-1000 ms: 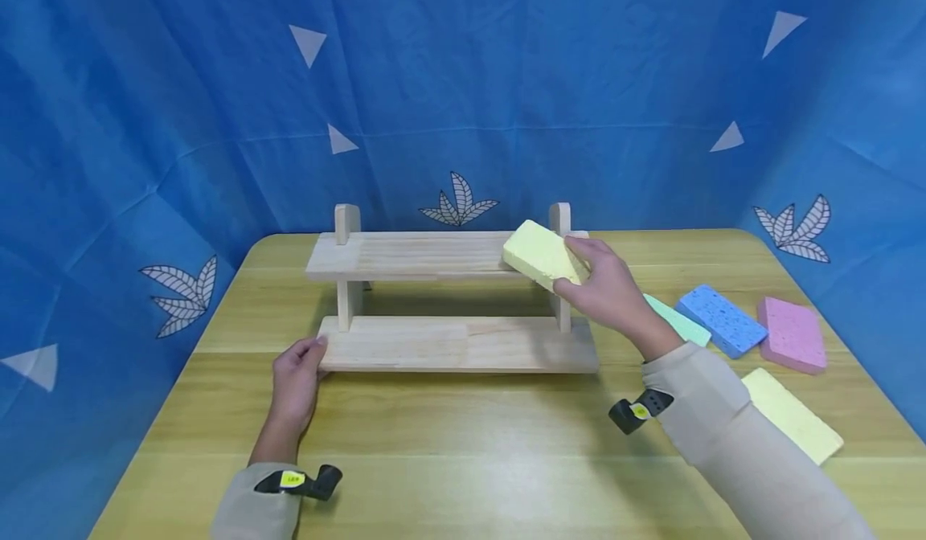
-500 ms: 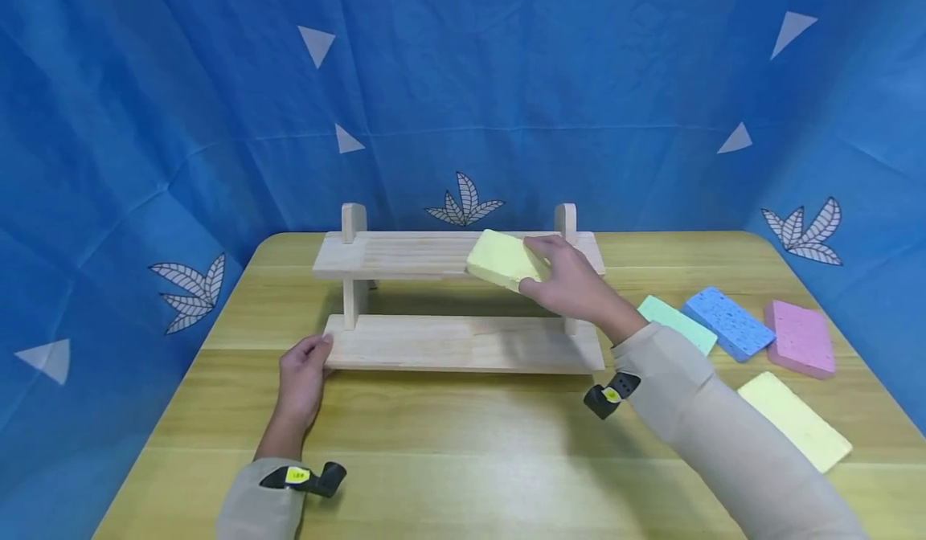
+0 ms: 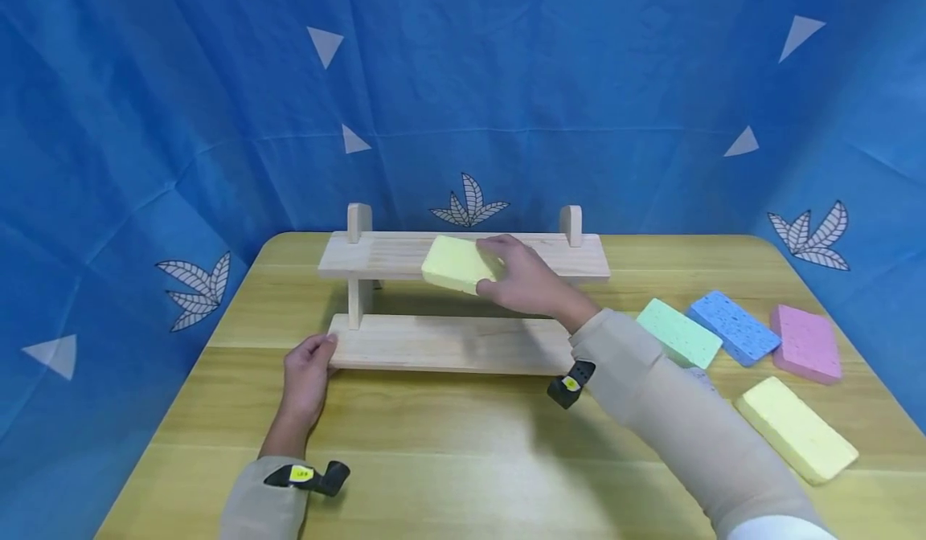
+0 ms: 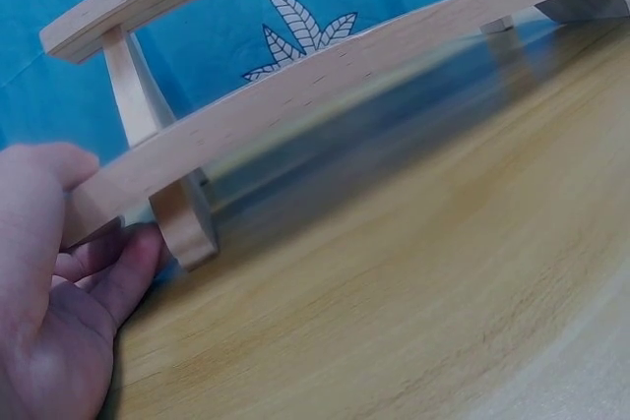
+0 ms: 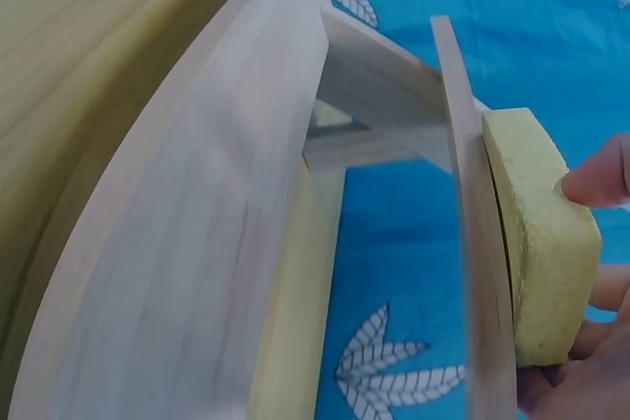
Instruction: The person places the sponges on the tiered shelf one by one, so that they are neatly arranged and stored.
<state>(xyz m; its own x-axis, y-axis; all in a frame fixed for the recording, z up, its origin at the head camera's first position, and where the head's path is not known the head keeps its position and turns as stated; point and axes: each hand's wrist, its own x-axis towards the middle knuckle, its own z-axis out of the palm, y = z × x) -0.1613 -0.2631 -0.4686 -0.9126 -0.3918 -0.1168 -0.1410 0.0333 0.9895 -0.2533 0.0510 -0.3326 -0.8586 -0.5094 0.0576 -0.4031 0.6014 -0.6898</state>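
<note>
A two-tier wooden shelf (image 3: pixel 405 341) stands toward the back of the table. My left hand (image 3: pixel 307 371) grips the left end of its lower board, thumb on top and fingers underneath, as the left wrist view (image 4: pixel 69 272) also shows. With my right hand (image 3: pixel 526 279) I hold a pale yellow sponge (image 3: pixel 456 263) by its right end, thumb on the near side and fingers on the far side. The sponge overlaps the middle of the upper board (image 3: pixel 347 255); in the right wrist view the sponge (image 5: pixel 541 243) lies close along that board's face.
To the right on the table (image 3: pixel 463 460) lie a green sponge (image 3: pixel 678 333), a blue sponge (image 3: pixel 734 328), a pink sponge (image 3: pixel 806 344) and another yellow sponge (image 3: pixel 796 429). Part of a greyish piece (image 3: pixel 700 378) shows beside my right sleeve. A blue patterned cloth (image 3: pixel 463 66) hangs behind the table.
My right hand has carried the yellow sponge leftward, from the upper board's right end to its middle. The left hand keeps its grip on the lower board.
</note>
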